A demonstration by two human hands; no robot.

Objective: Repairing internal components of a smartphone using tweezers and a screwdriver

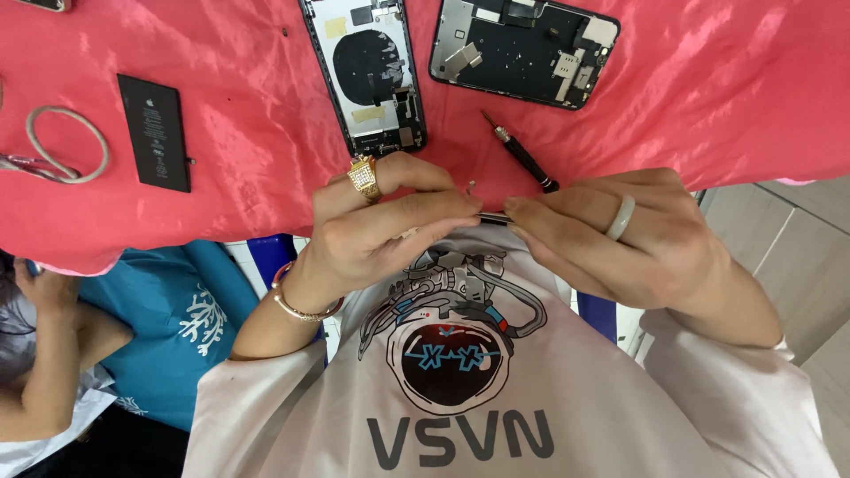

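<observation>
On the pink cloth [239,168] an opened phone body [367,75] and a second phone frame [522,49] lie at the far edge, a black battery [155,131] towards the left, a screwdriver [522,155] near the front edge, where the left hand [381,226] and right hand [611,235] together pinch a thin metal tool [494,218] (only its middle shows).

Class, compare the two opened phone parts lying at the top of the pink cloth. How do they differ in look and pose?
The left phone shell lies nearly upright in view; the right phone shell lies slanted, more sideways. The left one shows a pale inner plate with a dark round patch; the right one is mostly dark inside with small silver and white parts. The left one lies nearer the hands than the right one. Both lie open, insides up, on the pink cloth, partly cut off at the top edge.
</observation>
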